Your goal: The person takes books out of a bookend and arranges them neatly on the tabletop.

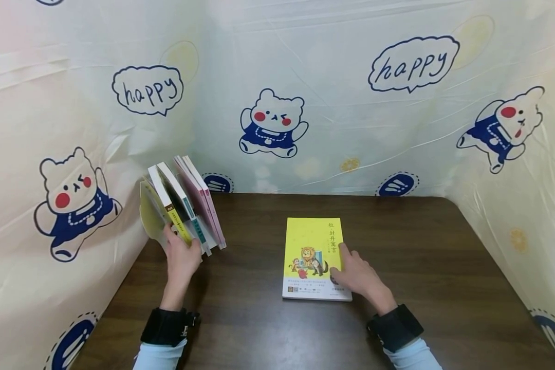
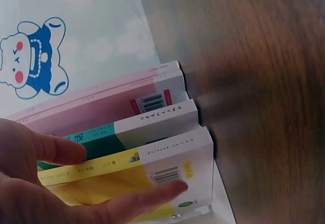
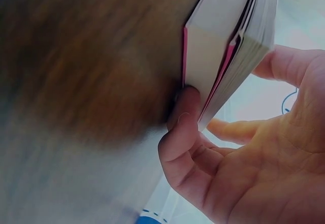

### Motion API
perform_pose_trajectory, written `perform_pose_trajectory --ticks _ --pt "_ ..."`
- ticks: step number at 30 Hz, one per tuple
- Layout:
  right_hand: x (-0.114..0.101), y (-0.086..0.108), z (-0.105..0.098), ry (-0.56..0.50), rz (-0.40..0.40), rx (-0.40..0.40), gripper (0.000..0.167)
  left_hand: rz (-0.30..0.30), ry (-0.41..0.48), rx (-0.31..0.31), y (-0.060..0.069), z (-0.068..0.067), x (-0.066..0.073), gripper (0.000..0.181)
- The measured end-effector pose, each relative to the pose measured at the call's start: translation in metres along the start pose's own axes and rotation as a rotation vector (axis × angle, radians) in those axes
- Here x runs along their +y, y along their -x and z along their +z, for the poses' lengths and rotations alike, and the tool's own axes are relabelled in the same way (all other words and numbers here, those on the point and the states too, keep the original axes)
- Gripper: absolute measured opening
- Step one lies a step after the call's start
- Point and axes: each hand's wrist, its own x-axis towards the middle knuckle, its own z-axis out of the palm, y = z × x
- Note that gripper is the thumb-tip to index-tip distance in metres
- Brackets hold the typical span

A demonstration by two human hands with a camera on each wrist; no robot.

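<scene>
At the left, a row of books leans upright. My left hand (image 1: 183,257) holds the lower part of a yellow-and-white book (image 1: 178,224), thumb on one side and a finger along its cover. Beside that book stand a teal-spined book (image 1: 198,232) and two pink books (image 1: 209,210). In the middle of the table a yellow-covered book (image 1: 309,234) with a drawn lion lies face up. My right hand (image 1: 358,275) grips its right edge, the thumb over the cover. Page edges with pink borders (image 3: 218,71) show between thumb and curled fingers in the right wrist view.
A pale yellowish panel (image 1: 150,218) stands at the left end of the row, against the cloth. Printed cloth (image 1: 333,144) walls in the back and both sides of the dark wooden table (image 1: 254,257).
</scene>
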Motion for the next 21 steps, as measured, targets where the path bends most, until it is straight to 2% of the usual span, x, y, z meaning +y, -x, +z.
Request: perform_pose_trajectory --ticks 8,13,21 --pt "0.001 0.000 0.000 -0.014 0.003 -0.002 0.083 -0.017 -0.029 0.004 -0.010 0.001 -0.005 0.095" --pt "0.001 0.000 0.000 -0.018 0.006 -0.004 0.084 0.003 -0.035 0.014 -0.017 0.002 -0.008 0.096" --pt "0.001 0.000 0.000 -0.023 0.008 -0.010 0.084 0.018 -0.063 0.036 -0.013 0.000 -0.009 0.095"
